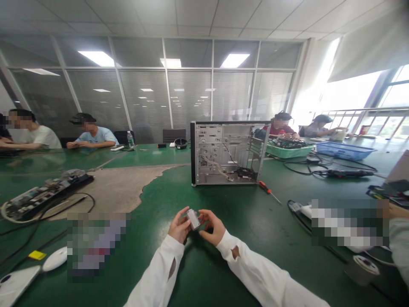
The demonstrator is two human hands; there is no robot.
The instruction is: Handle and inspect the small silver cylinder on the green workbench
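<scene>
Boxy grey block (193, 219), smooth-faced

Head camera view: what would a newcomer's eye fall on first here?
Probably the open-sided metal computer case, standing just right of centre beyond the hands, with an orange-handled screwdriver by its lower right corner. Next, likely the small grey block in the left hand, low in the middle, the right hand close beside it. The pale bare patch in the green tabletop, left of the case, also stands out.
</scene>
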